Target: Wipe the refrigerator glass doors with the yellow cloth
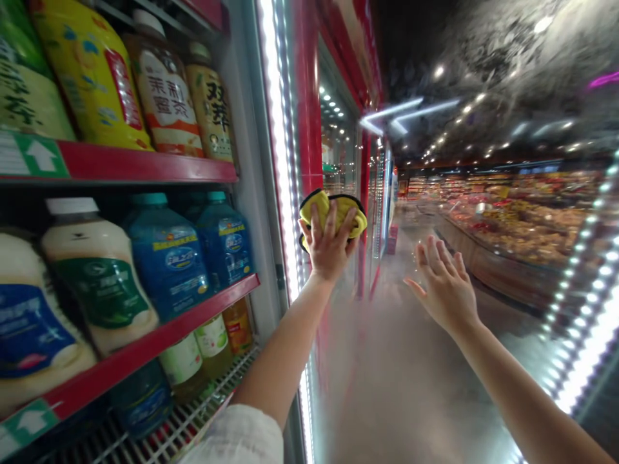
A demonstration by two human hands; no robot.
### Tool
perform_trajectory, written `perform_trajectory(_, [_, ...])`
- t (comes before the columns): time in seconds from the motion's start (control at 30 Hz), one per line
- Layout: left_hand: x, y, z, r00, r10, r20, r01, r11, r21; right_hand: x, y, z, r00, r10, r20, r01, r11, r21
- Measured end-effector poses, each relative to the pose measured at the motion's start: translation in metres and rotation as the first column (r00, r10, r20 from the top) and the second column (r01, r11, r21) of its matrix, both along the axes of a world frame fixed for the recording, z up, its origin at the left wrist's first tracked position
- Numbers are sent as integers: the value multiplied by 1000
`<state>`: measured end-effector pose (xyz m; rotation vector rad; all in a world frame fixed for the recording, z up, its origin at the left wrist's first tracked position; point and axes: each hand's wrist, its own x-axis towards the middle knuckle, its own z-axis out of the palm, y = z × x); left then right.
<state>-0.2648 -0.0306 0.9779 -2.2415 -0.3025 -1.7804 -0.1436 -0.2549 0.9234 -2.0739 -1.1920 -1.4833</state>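
My left hand (pixel 329 241) presses on a folded yellow cloth (pixel 356 222) with black edging, its fingers spread over it. The cloth lies against a see-through glass surface (pixel 338 361) just right of a bright light strip (pixel 285 193). Further right, my right hand (pixel 445 280) is raised with its fingers stretched out and holds nothing. Its palm faces the glass, but whether it touches is unclear.
Left of my arm stands a drinks cooler with red-edged shelves (pixel 149 164) of bottles (pixel 167 251) and a wire rack (pixel 217 386). Beyond are red-framed coolers (pixel 365 161), a floor aisle and a long produce display (pixel 512 225). More light strips (pixel 592 348) glow at right.
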Motion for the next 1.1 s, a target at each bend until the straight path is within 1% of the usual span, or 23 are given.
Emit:
perform_trajectory(0.03, [-5,4,-4,1000,7,24,-6,999,-39,0,0,0,1000,2,1,-2,1000,-4])
perform_trajectory(0.07, [-10,6,-13,999,8,36,-5,998,-65,0,-1,0,1000,4,0,-4,1000,-9])
perform_trajectory(0.17, [-17,7,-49,999,-19,47,23,995,-93,0,-1,0,1000,3,-3,-3,1000,-25])
perform_trajectory(0.2, [-18,7,-55,999,-29,32,32,996,-85,-1,-1,0,1000,1,-5,-1,999,-33])
perform_trajectory(0.23, [-18,7,-54,999,-35,13,36,996,-80,-1,-1,0,1000,-1,-6,1,999,-42])
perform_trajectory(0.3, [-17,8,-34,1000,-24,-14,22,996,-89,-3,-2,1,1000,-1,-3,0,998,-57])
perform_trajectory(0.4, [-17,9,12,999,33,12,-31,990,-139,-4,-2,0,1000,6,1,-6,998,-66])
perform_trajectory(0.43, [-17,9,21,999,50,20,-46,987,-152,-4,-2,0,1000,8,-1,-8,998,-68])
perform_trajectory(0.47, [-17,8,23,998,63,28,-57,984,-166,-3,-2,-1,1000,9,-5,-10,998,-67])
perform_trajectory(0.5, [-17,6,18,997,72,33,-65,981,-183,-3,-2,-1,1000,10,-10,-11,998,-63])
perform_trajectory(0.53, [-18,4,8,996,80,36,-71,976,-204,-3,-2,-2,1000,12,-15,-13,998,-61])
perform_trajectory(0.63, [-20,-2,-35,995,94,14,-88,964,-251,-1,-3,-3,1000,19,-16,-20,998,-61])
perform_trajectory(0.67, [-21,-2,-43,995,98,-5,-96,964,-249,-1,-3,-3,1000,23,-15,-24,998,-62])
perform_trajectory(0.7, [-22,-1,-44,994,104,-24,-107,966,-236,0,-3,-3,999,29,-15,-29,998,-63])
perform_trajectory(0.73, [-22,2,-38,993,112,-36,-117,969,-216,1,-4,-3,999,35,-18,-36,997,-63])
perform_trajectory(0.77, [-22,5,-25,992,119,-41,-124,975,-183,2,-4,-4,999,44,-23,-45,997,-61])
perform_trajectory(0.9, [-14,20,50,995,94,39,-90,992,-85,7,-4,-5,995,84,-52,-87,995,-53])
perform_trajectory(0.93, [-12,22,61,995,79,57,-74,994,-84,8,-5,-5,994,91,-61,-94,994,-53])
perform_trajectory(0.97, [-10,23,65,995,65,70,-59,994,-88,9,-5,-5,993,95,-69,-99,993,-57])
perform_trajectory(1.0, [-10,24,60,996,54,74,-46,994,-98,10,-6,-5,992,98,-76,-103,993,-62])
perform_trajectory(1.03, [-10,23,46,996,46,70,-38,993,-110,11,-6,-5,992,100,-81,-106,992,-68])
perform_trajectory(1.07, [-12,21,24,997,43,61,-35,992,-124,12,-7,-5,991,104,-85,-110,991,-72])
perform_trajectory(1.1, [-16,19,-6,998,40,52,-33,990,-137,13,-8,-5,990,109,-88,-116,991,-74])
